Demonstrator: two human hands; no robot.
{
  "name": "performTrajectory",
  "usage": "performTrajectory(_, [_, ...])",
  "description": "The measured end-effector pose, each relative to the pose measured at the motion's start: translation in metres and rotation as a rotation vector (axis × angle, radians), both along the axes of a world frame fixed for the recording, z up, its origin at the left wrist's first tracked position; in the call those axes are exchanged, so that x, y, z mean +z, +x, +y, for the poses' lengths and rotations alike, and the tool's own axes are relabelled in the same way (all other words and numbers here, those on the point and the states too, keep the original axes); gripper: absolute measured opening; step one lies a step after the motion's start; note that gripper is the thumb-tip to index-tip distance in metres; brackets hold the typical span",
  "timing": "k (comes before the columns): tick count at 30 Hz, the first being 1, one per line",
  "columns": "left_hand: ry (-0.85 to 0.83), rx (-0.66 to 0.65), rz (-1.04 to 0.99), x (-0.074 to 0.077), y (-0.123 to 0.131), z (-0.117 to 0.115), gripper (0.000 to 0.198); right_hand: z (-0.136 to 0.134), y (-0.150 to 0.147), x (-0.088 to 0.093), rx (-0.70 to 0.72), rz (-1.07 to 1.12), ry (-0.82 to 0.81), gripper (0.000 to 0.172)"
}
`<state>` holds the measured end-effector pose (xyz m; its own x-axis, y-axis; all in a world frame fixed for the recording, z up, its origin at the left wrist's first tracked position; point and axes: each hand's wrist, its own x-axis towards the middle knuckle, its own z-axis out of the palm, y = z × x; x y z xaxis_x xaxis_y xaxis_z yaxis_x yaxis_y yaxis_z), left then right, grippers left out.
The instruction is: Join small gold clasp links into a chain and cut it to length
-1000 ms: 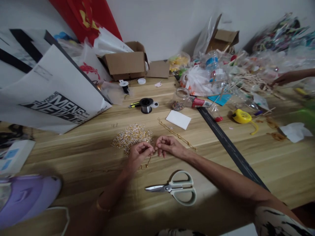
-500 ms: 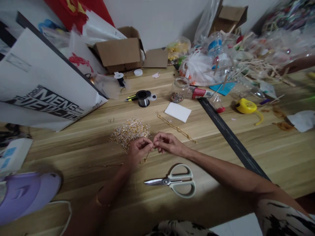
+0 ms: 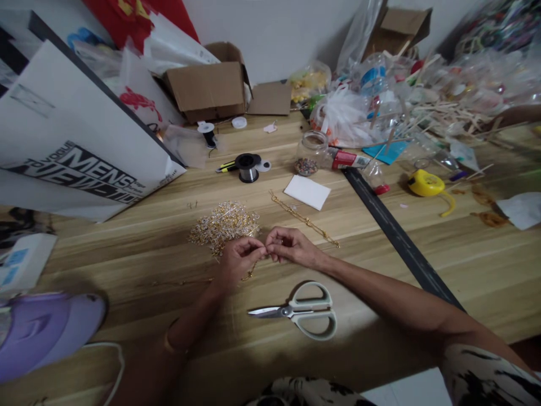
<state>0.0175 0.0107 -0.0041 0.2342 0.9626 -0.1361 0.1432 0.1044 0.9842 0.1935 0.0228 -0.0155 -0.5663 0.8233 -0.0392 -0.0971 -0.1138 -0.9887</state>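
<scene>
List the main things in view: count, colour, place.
Loose heap of small pieces: one, gold and clear, centre left
Slim metallic chains: at least two, gold, centre
Loop-handled metal scissors: one, steel and pale, front
Flat rectangular card: one, white, centre
Clear round jar: one, multicoloured contents, behind card
Silver-wound spool: one, black ends, behind heap
Rounded tape measure: one, yellow, right
Upright printed bag: one, white and black, left
Left hand: one, bare, centre
Right hand: one, bare, centre
</scene>
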Motion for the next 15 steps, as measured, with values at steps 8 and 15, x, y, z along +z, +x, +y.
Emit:
performTrajectory(8, [0.028, -0.051, 0.022, -0.012, -0.004, 0.0, 0.012, 0.002, 0.002, -0.002, 0.036, 0.028, -0.029, 0.023])
performTrajectory(15, [-0.055, -0.011, -0.025, -0.001, -0.002, 0.001, 0.015, 0.002, 0.001, -0.004, 0.029, 0.047, -0.06, 0.024])
